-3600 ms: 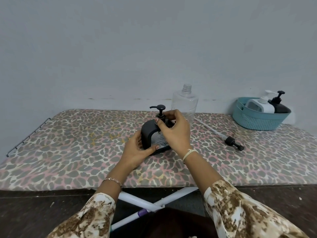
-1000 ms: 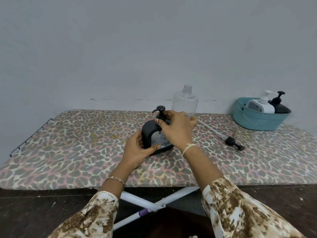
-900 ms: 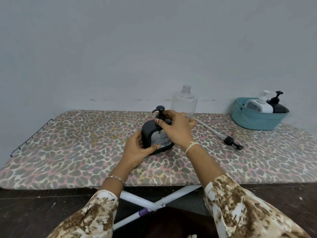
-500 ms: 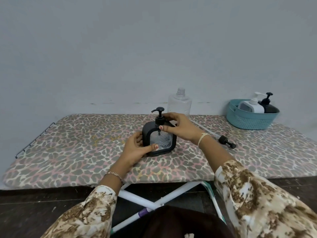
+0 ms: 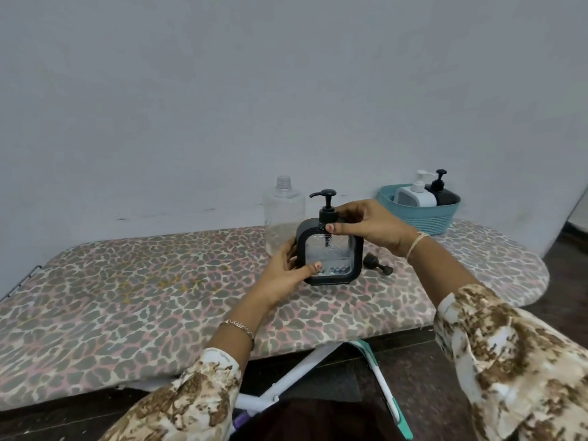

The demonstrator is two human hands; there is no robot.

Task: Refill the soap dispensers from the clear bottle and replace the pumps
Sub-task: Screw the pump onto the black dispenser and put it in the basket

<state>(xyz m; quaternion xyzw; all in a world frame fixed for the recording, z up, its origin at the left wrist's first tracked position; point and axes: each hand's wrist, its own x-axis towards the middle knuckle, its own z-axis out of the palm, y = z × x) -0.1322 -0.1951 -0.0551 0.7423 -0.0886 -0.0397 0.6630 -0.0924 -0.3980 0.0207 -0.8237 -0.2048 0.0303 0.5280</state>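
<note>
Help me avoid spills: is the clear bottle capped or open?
Open. The clear bottle stands upright, its threaded neck bare, with no cap or pump on it.

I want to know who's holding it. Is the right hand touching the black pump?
Touching. The head view shows the right hand pinching the black pump at its collar, thumb in front.

- No words, brands, numbers or signs clear enough to read anywhere.
- Nothing written on the black soap dispenser [image 5: 331,253], its pump [image 5: 325,202] or the clear bottle [image 5: 281,211].
- Nothing to read on the teal basket [image 5: 420,218] either.
</note>
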